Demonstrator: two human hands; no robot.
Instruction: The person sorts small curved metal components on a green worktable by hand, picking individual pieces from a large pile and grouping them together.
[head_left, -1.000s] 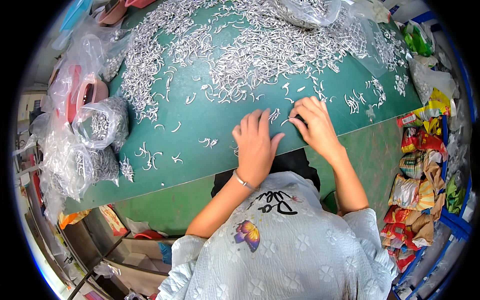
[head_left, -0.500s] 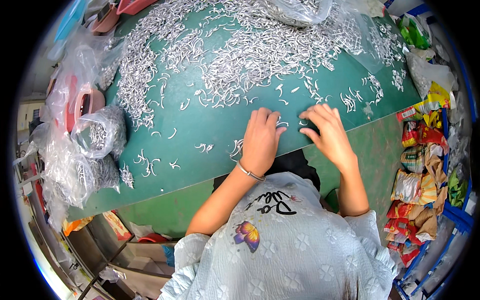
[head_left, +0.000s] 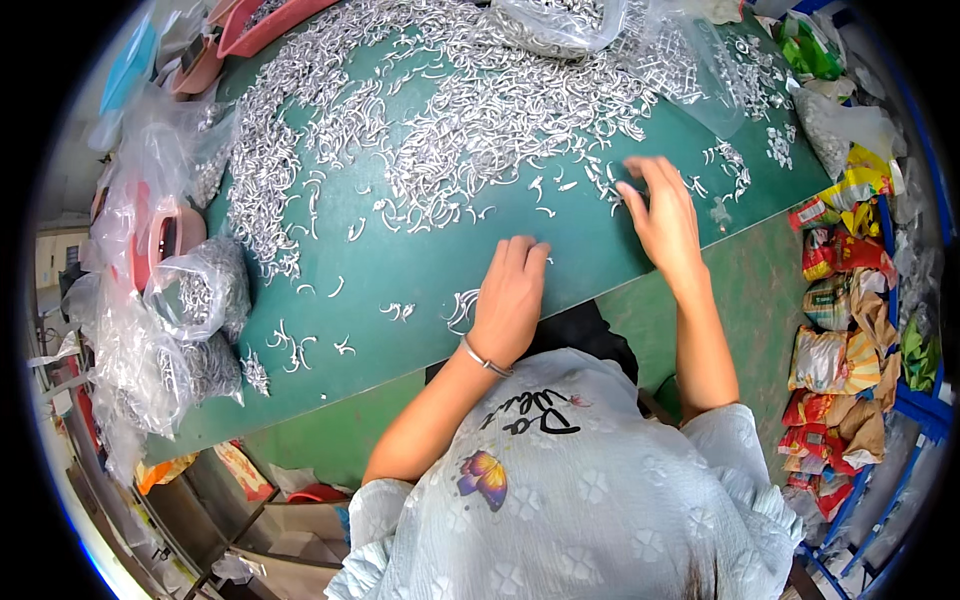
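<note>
My left hand (head_left: pixel 508 305) is low over the green table (head_left: pixel 400 270) near its front edge, fingers together and curled down. A bit of silvery metal shows by its fingertips; what the fingers hold is hidden. Just left of this hand lies a small cluster of curved silver metal pieces (head_left: pixel 461 309). Farther right, my right hand (head_left: pixel 664 222) reaches forward with thumb and fingers apart, beside several loose curved pieces (head_left: pixel 603 182). A broad heap of the same small pieces (head_left: pixel 480 130) spreads beyond both hands.
Clear plastic bags of metal pieces (head_left: pixel 215 285) stand at the left edge, near pink bins (head_left: pixel 175 235). Another open bag (head_left: pixel 560 30) sits at the far side. Colourful packets (head_left: pixel 835 360) fill a blue rack on the right. Small groups of pieces (head_left: pixel 290 345) lie front left.
My right hand has moved away from the left, forward and to the right, toward the loose pieces. The left hand has shifted slightly left and nearer, its fingers now closer together.
</note>
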